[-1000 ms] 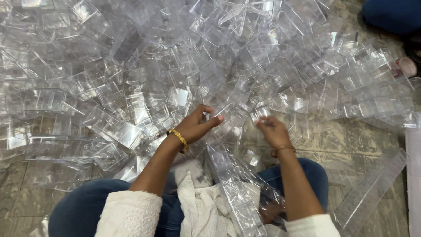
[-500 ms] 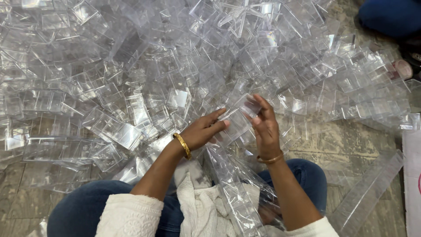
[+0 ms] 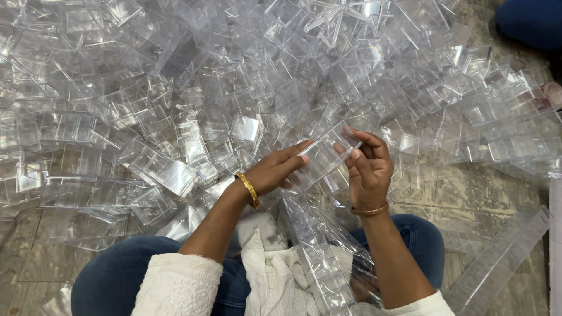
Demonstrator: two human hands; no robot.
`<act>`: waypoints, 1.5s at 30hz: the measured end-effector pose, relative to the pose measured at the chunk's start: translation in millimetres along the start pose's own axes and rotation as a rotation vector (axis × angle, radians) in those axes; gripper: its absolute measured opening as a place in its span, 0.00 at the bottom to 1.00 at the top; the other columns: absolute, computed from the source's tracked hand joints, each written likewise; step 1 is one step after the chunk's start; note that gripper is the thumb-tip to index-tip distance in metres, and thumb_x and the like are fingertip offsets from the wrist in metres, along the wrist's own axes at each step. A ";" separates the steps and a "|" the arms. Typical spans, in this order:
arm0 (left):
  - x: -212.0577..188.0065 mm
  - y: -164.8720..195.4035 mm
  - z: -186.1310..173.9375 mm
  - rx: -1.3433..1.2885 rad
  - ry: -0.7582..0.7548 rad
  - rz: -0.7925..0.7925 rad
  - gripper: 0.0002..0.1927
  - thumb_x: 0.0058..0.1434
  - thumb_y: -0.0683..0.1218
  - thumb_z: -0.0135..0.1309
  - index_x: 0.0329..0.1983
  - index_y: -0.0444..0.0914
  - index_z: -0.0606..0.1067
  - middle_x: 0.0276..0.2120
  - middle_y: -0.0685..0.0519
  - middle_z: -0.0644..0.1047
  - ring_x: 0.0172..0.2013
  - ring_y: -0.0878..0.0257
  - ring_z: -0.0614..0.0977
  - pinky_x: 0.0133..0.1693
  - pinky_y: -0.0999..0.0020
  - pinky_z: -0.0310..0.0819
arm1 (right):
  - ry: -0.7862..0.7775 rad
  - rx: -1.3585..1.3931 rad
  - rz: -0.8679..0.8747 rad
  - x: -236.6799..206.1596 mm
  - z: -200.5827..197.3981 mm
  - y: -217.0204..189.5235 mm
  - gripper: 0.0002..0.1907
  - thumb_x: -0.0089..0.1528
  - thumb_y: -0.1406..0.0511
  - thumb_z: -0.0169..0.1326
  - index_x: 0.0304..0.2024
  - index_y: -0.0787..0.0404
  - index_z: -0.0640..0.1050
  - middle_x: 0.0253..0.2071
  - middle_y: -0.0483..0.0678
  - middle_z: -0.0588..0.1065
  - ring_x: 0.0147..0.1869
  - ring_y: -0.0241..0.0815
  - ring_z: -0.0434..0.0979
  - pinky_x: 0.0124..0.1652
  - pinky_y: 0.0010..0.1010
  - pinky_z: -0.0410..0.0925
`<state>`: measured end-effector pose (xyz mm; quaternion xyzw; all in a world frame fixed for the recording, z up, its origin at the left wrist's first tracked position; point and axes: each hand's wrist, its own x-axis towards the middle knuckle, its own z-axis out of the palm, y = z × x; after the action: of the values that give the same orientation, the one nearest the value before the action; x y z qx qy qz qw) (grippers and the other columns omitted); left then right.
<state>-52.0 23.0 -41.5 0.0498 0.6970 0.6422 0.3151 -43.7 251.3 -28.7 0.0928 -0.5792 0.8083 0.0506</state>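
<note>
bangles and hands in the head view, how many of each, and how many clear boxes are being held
hands: 2, the left hand and the right hand
gold bangles: 2, one bangle on the left wrist, one thinner bangle on the right wrist
clear plastic box held between both hands: 1
total: 5
The loose pile of clear boxes is too dense to count.

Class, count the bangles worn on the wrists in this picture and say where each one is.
2. One gold bangle circles the left wrist, just behind the left hand. A thinner bangle circles the right wrist, below the right hand. None seems hidden.
</note>
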 end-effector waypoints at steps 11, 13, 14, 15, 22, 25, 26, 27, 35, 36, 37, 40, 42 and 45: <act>2.2 -5.6 2.1 0.033 0.094 0.037 0.37 0.62 0.68 0.42 0.76 0.59 0.56 0.58 0.44 0.75 0.44 0.57 0.84 0.44 0.57 0.82 | -0.107 -0.053 0.068 1.8 2.4 0.3 0.18 0.65 0.67 0.56 0.57 0.64 0.71 0.61 0.56 0.73 0.66 0.47 0.73 0.66 0.44 0.68; 4.1 -8.4 3.2 0.101 0.142 0.104 0.38 0.64 0.70 0.42 0.76 0.56 0.56 0.67 0.49 0.66 0.50 0.57 0.81 0.46 0.55 0.81 | -0.075 0.041 0.168 15.7 0.0 2.3 0.21 0.63 0.63 0.57 0.57 0.62 0.72 0.58 0.54 0.74 0.66 0.49 0.75 0.66 0.46 0.69; 5.7 -8.9 2.2 0.099 0.207 0.096 0.38 0.65 0.71 0.41 0.76 0.54 0.57 0.65 0.48 0.68 0.50 0.57 0.81 0.47 0.55 0.79 | -0.005 -0.196 0.204 28.1 -2.7 4.6 0.20 0.65 0.60 0.53 0.57 0.62 0.72 0.57 0.54 0.75 0.66 0.50 0.75 0.63 0.47 0.68; 7.1 -8.9 0.0 0.098 0.270 0.087 0.39 0.65 0.71 0.40 0.76 0.52 0.58 0.63 0.47 0.70 0.49 0.56 0.82 0.48 0.55 0.78 | 0.067 -0.433 0.240 45.6 -6.2 7.6 0.21 0.66 0.56 0.49 0.57 0.61 0.71 0.56 0.54 0.76 0.65 0.51 0.75 0.60 0.48 0.67; 3.3 -4.8 -18.3 0.000 0.444 0.106 0.39 0.60 0.71 0.41 0.68 0.46 0.63 0.45 0.49 0.79 0.43 0.57 0.86 0.43 0.57 0.77 | -0.132 -1.716 0.295 105.0 -8.0 64.7 0.33 0.61 0.49 0.57 0.66 0.51 0.68 0.66 0.57 0.63 0.65 0.67 0.62 0.59 0.53 0.63; 1.0 -2.3 -16.9 0.027 0.455 0.143 0.38 0.62 0.71 0.41 0.67 0.44 0.65 0.41 0.46 0.81 0.41 0.58 0.87 0.45 0.58 0.76 | -0.129 -1.554 0.528 79.4 -9.4 63.7 0.37 0.56 0.53 0.57 0.67 0.51 0.65 0.67 0.57 0.61 0.61 0.65 0.70 0.59 0.51 0.68; 1.5 -1.0 -16.2 0.040 0.464 0.115 0.39 0.62 0.72 0.40 0.67 0.44 0.65 0.40 0.46 0.81 0.40 0.58 0.87 0.44 0.58 0.77 | -0.128 -1.465 0.611 71.8 -10.9 59.5 0.39 0.55 0.54 0.57 0.67 0.52 0.63 0.66 0.57 0.61 0.57 0.64 0.74 0.58 0.51 0.70; 1.4 -0.2 -15.4 0.052 0.470 0.087 0.39 0.62 0.72 0.40 0.66 0.43 0.66 0.39 0.46 0.81 0.39 0.58 0.87 0.44 0.58 0.78 | -0.183 -1.387 0.458 62.3 -13.9 53.0 0.41 0.53 0.57 0.60 0.68 0.52 0.62 0.66 0.57 0.61 0.61 0.64 0.71 0.58 0.51 0.69; 2.3 -0.2 -8.1 0.197 0.388 0.032 0.42 0.63 0.73 0.36 0.67 0.39 0.65 0.50 0.40 0.78 0.39 0.56 0.88 0.48 0.57 0.77 | -0.034 -0.187 0.212 19.6 -38.5 -6.5 0.39 0.54 0.75 0.61 0.65 0.54 0.62 0.67 0.51 0.60 0.67 0.55 0.72 0.62 0.47 0.74; 2.0 -0.7 -6.1 0.226 0.372 0.026 0.41 0.63 0.73 0.36 0.66 0.39 0.65 0.51 0.39 0.77 0.38 0.55 0.88 0.48 0.57 0.77 | -0.012 -0.105 0.184 18.0 -37.1 -10.5 0.38 0.55 0.74 0.61 0.65 0.54 0.61 0.67 0.51 0.60 0.69 0.56 0.72 0.62 0.48 0.73; 1.4 -1.2 -4.4 0.255 0.358 0.019 0.41 0.63 0.73 0.36 0.66 0.39 0.65 0.52 0.38 0.77 0.38 0.54 0.88 0.49 0.56 0.76 | 0.009 -0.022 0.156 16.4 -33.9 -12.7 0.38 0.56 0.73 0.62 0.65 0.53 0.60 0.67 0.51 0.60 0.70 0.56 0.71 0.62 0.48 0.73; -0.8 -1.7 0.6 0.238 0.300 -0.023 0.41 0.61 0.73 0.37 0.66 0.40 0.66 0.45 0.37 0.83 0.38 0.56 0.88 0.48 0.56 0.78 | 0.036 0.027 0.114 16.6 -19.1 -12.1 0.38 0.57 0.73 0.63 0.64 0.54 0.59 0.68 0.52 0.60 0.71 0.60 0.71 0.61 0.52 0.71; -2.6 -1.1 3.0 0.235 0.283 0.009 0.42 0.60 0.73 0.39 0.66 0.40 0.65 0.48 0.36 0.80 0.39 0.53 0.88 0.49 0.55 0.78 | 0.026 0.004 0.120 18.8 -8.3 -8.8 0.38 0.57 0.72 0.63 0.65 0.54 0.58 0.69 0.52 0.60 0.71 0.60 0.71 0.62 0.53 0.71; -4.0 0.5 0.7 0.298 0.296 0.099 0.42 0.59 0.73 0.43 0.64 0.39 0.68 0.49 0.35 0.79 0.46 0.47 0.85 0.49 0.52 0.78 | -0.016 -0.006 0.206 24.4 2.1 -7.2 0.39 0.58 0.69 0.62 0.66 0.51 0.57 0.69 0.52 0.60 0.70 0.58 0.70 0.62 0.49 0.73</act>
<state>-48.6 21.8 -39.5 0.0351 0.8197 0.5470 0.1663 -66.0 251.0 -16.3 0.0388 -0.5883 0.8069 -0.0373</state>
